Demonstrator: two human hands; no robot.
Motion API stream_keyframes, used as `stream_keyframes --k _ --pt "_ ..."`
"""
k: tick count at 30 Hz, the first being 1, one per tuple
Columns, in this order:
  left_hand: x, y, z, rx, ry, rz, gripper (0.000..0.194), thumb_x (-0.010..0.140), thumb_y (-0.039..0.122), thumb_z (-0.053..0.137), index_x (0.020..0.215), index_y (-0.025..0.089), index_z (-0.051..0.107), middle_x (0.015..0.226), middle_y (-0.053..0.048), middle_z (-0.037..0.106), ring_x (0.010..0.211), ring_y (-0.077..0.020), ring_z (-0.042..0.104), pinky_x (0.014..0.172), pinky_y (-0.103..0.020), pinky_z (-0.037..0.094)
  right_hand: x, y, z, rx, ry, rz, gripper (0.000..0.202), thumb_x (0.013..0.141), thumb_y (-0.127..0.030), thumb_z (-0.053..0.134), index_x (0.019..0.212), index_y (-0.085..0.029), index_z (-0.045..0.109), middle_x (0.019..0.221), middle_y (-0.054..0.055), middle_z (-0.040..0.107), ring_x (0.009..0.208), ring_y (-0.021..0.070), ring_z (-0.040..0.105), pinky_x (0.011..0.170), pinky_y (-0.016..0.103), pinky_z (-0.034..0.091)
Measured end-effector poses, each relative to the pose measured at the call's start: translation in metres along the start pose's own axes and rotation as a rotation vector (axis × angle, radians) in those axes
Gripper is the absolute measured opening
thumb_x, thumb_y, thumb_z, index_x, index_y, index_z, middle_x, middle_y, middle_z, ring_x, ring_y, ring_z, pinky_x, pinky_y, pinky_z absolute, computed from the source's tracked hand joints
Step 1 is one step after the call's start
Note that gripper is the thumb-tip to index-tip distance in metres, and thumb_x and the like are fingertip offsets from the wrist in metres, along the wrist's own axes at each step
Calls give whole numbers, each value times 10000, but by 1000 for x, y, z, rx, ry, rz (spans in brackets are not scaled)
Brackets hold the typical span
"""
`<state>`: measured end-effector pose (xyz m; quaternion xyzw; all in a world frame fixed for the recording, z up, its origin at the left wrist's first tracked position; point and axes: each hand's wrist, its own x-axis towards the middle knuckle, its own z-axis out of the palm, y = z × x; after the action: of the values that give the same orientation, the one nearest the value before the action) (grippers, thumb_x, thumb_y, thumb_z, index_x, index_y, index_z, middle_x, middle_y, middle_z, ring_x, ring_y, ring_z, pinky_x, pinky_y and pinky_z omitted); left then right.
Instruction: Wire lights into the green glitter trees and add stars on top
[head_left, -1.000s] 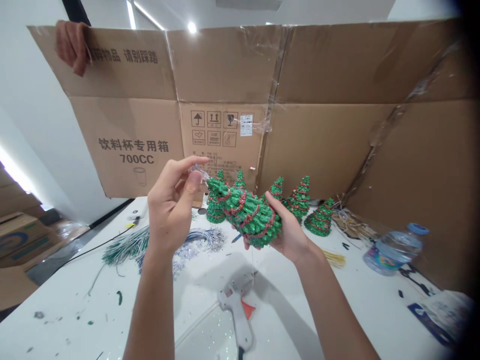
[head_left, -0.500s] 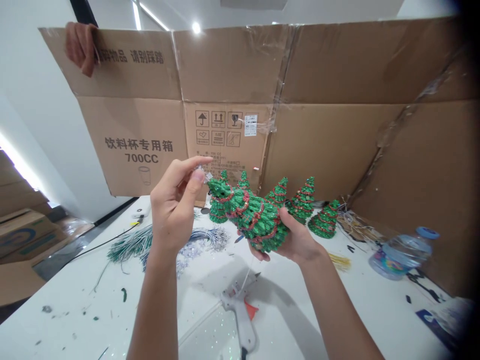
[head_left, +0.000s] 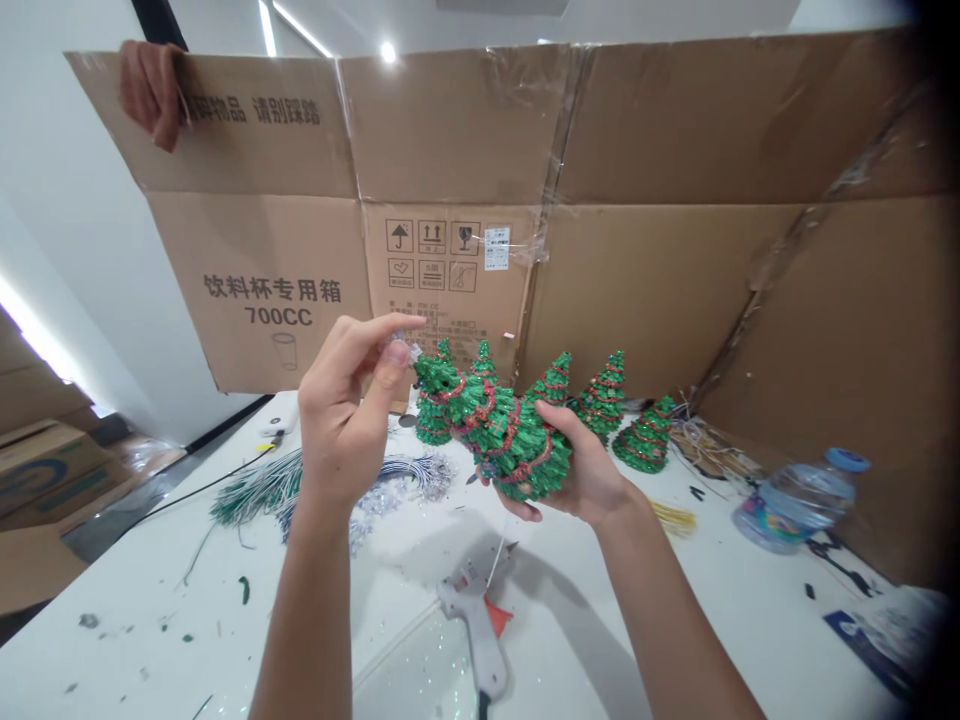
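A small green tinsel Christmas tree (head_left: 502, 430) with red garland lies tilted in the air, its tip toward the left. My right hand (head_left: 589, 465) is wrapped round its wide base, thumb on top. At the tip, my left hand (head_left: 352, 400) pinches a small clear, shiny ornament (head_left: 409, 350) between thumb and fingers, touching the treetop. Below the tree, a white glue gun (head_left: 476, 620) with an orange part rests on the table, and a thin white strand rises from near it toward the tree.
Several finished-looking trees (head_left: 600, 395) stand behind. Bundles of wire (head_left: 262, 485) and silvery tinsel lie left; a water bottle (head_left: 799, 500) and scissors (head_left: 844, 565) are right. Cardboard (head_left: 637, 290) walls the back; another person's hand (head_left: 152, 95) grips its top left edge.
My right thumb has slid along the tree toward its tip, and the tree has turned slightly in my grip. The left hand keeps its pinch at the tip.
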<state>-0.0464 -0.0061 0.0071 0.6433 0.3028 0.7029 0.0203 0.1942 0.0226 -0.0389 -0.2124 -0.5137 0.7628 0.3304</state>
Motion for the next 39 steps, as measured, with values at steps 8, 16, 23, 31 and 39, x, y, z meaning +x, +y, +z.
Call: stream_keyframes --k 8,16,23,31,39 --pt "0 0 -2 -24 -74 -92 183 1080 375 663 1183 337 810 943 -20 659 783 -168 562 728 -345 461 1 0 -2 1 11 -36 548 944 -677 613 989 -153 766 820 126 813 472 181 583 416 299 403" --pt "0 -2 -1 -48 -2 -42 175 1039 325 734 1160 373 851 1040 -34 645 960 -182 640 818 -331 531 -1 -2 4 19 17 -11 611 950 -717 584 942 -139 785 786 146 811 438 177 584 399 286 371" --pt "-1 1 -1 66 39 38 295 1026 231 745 1211 432 855 937 -25 580 873 -172 591 803 -362 497 6 1 -6 110 -31 104 706 898 -782 580 985 -108 773 786 161 812 378 176 589 346 264 352" --pt "-3 -1 -7 164 -16 140 370 1047 185 700 1309 418 817 972 -40 622 912 -188 650 827 -390 520 8 2 -11 128 7 124 707 929 -766 492 1000 -111 746 754 162 785 366 191 599 323 252 325" --pt "0 -3 -12 327 -127 264 435 1052 107 659 1393 351 777 898 -25 520 791 -153 492 684 -327 391 11 4 -15 146 -5 150 689 957 -754 430 1027 -131 715 765 174 785 360 179 577 337 244 296"
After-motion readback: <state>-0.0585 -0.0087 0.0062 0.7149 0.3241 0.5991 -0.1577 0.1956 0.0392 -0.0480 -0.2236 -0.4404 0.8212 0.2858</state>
